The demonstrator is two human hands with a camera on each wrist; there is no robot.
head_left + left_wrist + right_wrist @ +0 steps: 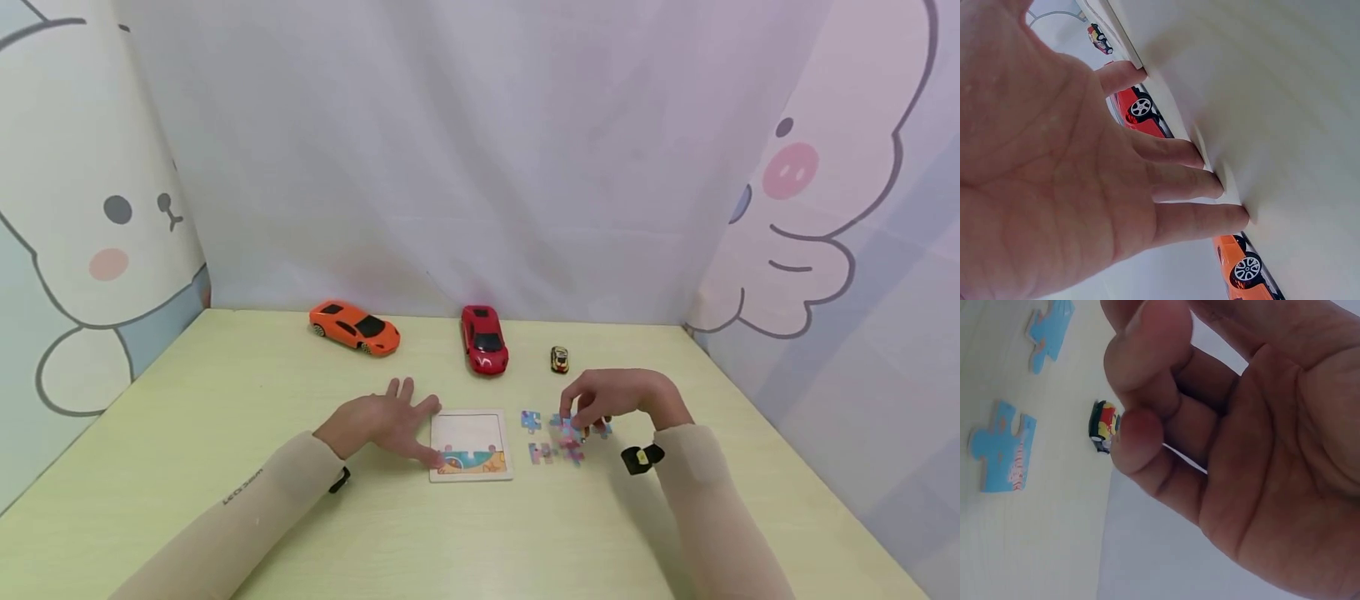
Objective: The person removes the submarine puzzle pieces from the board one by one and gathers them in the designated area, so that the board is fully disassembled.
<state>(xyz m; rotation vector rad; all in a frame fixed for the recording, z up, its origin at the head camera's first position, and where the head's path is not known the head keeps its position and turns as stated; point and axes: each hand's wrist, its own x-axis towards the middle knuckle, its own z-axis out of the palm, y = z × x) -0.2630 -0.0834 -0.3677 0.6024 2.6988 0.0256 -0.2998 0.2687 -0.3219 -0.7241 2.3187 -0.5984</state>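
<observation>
"Report on the left hand, please."

"The left hand (386, 425) is spread at the puzzle tray (463, 430), thumb lapping over its left edge, index finger at the upper left corner. The fingers are extended and clasp nothing."

"And the right hand (618, 395)?"

"Curled, fingertips down among the loose pieces (531, 421) on the table (390, 542), just right of the tray. Whether they pinch a piece I cannot tell; the right wrist view does not show the contact."

"Condition of the tray?"

"Flat on the table. A printed strip of fitted pieces (469, 462) fills the lower part; the upper part is bare. Behind stand an orange car (354, 328), a red car (485, 340) and a small car (560, 359), all well apart from the hands."

"Your assessment of handling?"

"The pieces look thin, light and fairly stiff. I would expect the printed faces to be somewhat slippery and the narrow tabs to be the weak points, liable to bend or chip."

"Recommended hold?"

"Thumb and fingertip on opposite edges of a piece's broad body, clear of the tabs. The tray also appears light and may slide if pushed; steady it by the raised rim, away from the bare recess."
</observation>
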